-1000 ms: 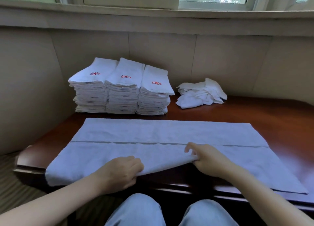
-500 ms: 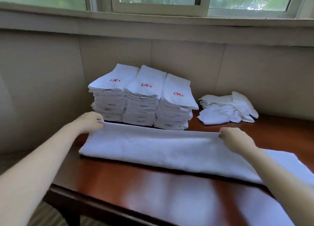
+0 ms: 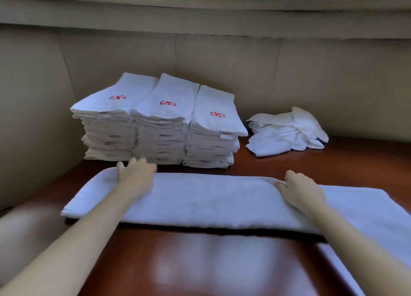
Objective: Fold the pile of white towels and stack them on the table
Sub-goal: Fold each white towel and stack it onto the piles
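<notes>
- Here, a dark red wooden table (image 3: 222,269) stands against a beige wall (image 3: 222,57).
- A long white towel (image 3: 211,202), folded lengthwise, lies flat across the table, its right end running out of view.
- Three stacks of folded towels (image 3: 160,126) with red marks sit at the far left, just beyond the towel.
- A loose pile of towels (image 3: 287,133) lies at the far right.
- The left hand (image 3: 135,175) rests flat, fingers spread, on the towel's far left edge.
- The right hand (image 3: 302,189) presses its far edge, fingers curled; whether it pinches cloth I cannot tell.
</notes>
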